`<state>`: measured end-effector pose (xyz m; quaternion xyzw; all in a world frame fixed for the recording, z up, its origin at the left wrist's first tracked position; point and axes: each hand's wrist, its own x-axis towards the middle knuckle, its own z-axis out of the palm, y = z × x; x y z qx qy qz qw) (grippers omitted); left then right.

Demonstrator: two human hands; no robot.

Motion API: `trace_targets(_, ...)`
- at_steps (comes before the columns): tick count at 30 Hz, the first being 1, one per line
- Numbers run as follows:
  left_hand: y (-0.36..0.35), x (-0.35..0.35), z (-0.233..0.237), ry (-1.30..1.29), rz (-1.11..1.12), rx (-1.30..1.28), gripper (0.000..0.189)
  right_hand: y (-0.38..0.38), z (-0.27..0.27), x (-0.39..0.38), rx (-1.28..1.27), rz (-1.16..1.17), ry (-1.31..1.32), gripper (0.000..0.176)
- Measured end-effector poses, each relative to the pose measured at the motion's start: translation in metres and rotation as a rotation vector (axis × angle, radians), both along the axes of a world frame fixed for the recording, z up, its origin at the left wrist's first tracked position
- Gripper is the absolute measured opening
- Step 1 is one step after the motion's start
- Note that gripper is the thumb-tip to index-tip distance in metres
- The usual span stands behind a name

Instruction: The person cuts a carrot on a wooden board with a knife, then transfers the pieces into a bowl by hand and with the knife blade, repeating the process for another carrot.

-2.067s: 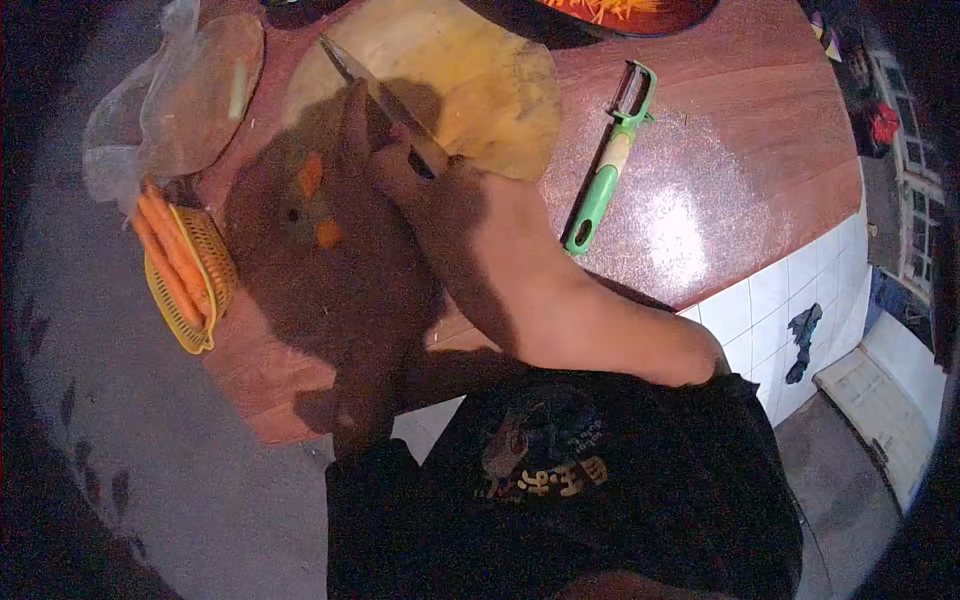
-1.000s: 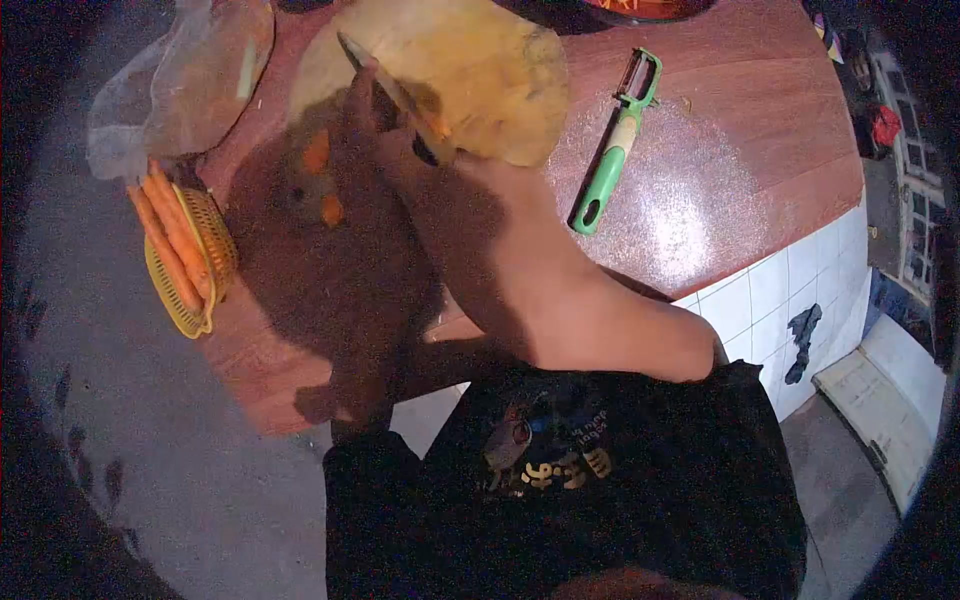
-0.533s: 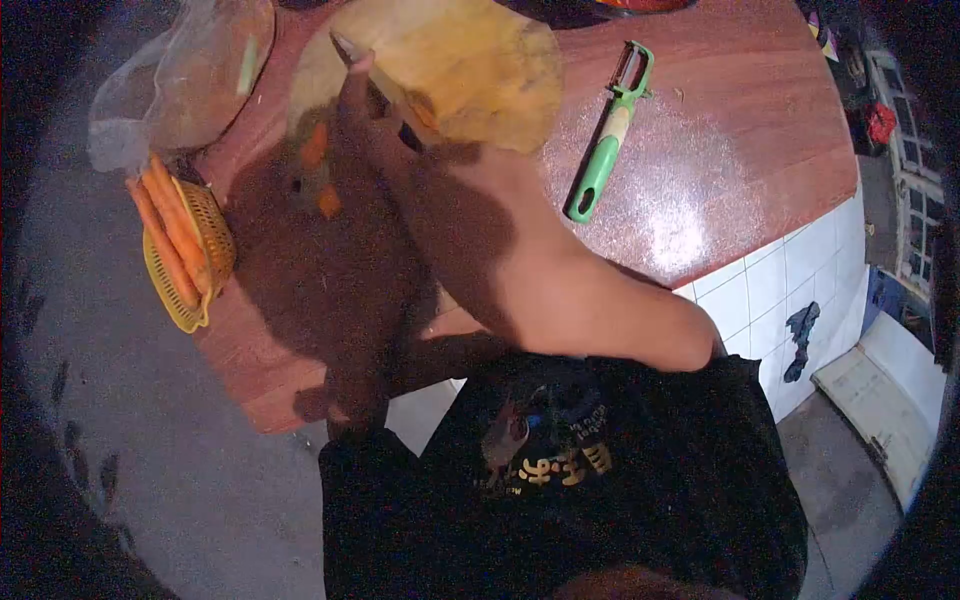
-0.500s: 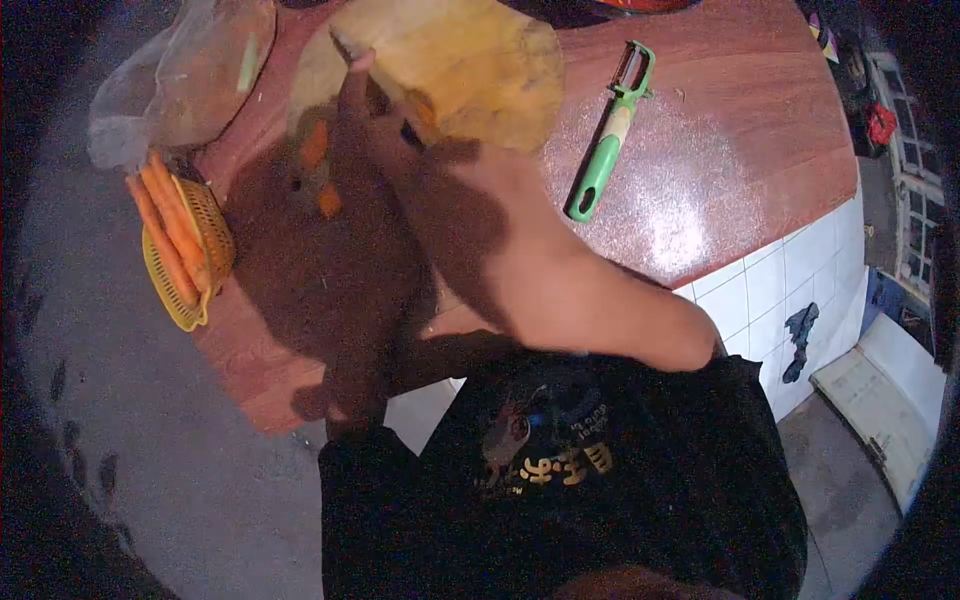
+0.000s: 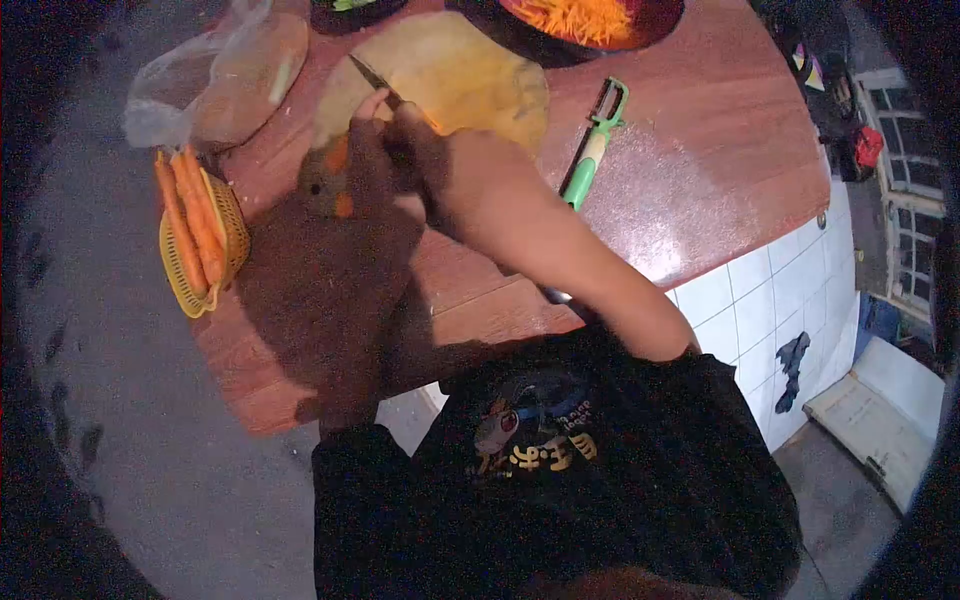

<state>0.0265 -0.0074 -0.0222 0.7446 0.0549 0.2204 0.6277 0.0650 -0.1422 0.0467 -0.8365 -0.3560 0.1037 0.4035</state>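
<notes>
My right hand (image 5: 420, 135) is wrapped around a knife (image 5: 370, 73), whose dark blade points up and left over the round wooden cutting board (image 5: 480, 75). Close against it, mostly in shadow, is my left hand (image 5: 370, 145), its fingers bent near the blade; what they hold is hidden. A bit of orange shows beside my right hand on the board. Two orange pieces (image 5: 343, 205) lie at the board's shaded lower left.
A yellow basket (image 5: 240, 235) of carrots (image 5: 183, 225) stands at the table's left edge, below a plastic bag (image 5: 170, 90). A green peeler (image 5: 592, 150) lies right of the board. Shredded carrot (image 5: 575, 18) fills a dark red bowl (image 5: 660, 20) at the top.
The view has shifted, bringing more of the bowl of shredded carrot into sight. My hands are closer together, and more of the knife blade shows.
</notes>
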Motion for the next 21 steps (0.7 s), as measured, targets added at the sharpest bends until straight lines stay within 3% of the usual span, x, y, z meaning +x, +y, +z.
trace_targets(1,0.002,0.001,-0.003,-0.068,-0.001,-0.034,0.039,-0.006,0.014,0.007,-0.222,0.07,0.063,0.045)
trace_targets(2,0.005,0.001,-0.002,-0.087,0.009,-0.032,0.039,-0.015,0.031,0.01,-0.221,0.077,0.043,0.045)
trace_targets(4,0.006,-0.002,0.008,-0.24,0.14,0.64,0.041,-0.036,0.059,0.01,-0.189,0.068,0.114,0.043)
trace_targets(5,0.004,-0.006,0.017,-0.25,0.152,0.64,0.041,-0.045,0.061,0.014,-0.19,0.075,0.1,0.043)
trace_targets(7,-0.004,-0.013,0.038,0.195,0.135,0.581,0.039,-0.064,0.062,0.023,-0.054,0.055,-0.149,0.043)
trace_targets(11,0.006,0.0,0.025,0.044,0.121,0.654,0.038,-0.099,0.083,0.04,-0.042,-0.065,-0.31,0.047)
trace_targets(13,0.006,-0.001,0.032,0.088,0.044,0.773,0.036,-0.111,0.074,0.065,-0.017,-0.092,-0.302,0.049)
trace_targets(14,0.011,0.002,0.033,0.079,0.044,0.787,0.036,-0.116,0.063,0.079,0.0,-0.121,-0.418,0.053)
trace_targets(16,0.026,0.007,0.032,-0.219,-0.114,1.037,0.036,-0.129,0.059,0.098,-0.099,-0.156,-0.536,0.056)
trace_targets(18,0.029,0.005,0.033,-0.173,-0.144,1.096,0.036,-0.139,0.054,0.116,-0.354,-0.23,-0.663,0.062)
trace_targets(21,0.028,0.001,0.035,-0.099,-0.164,1.121,0.036,-0.15,0.047,0.13,-0.279,-0.248,-0.695,0.059)
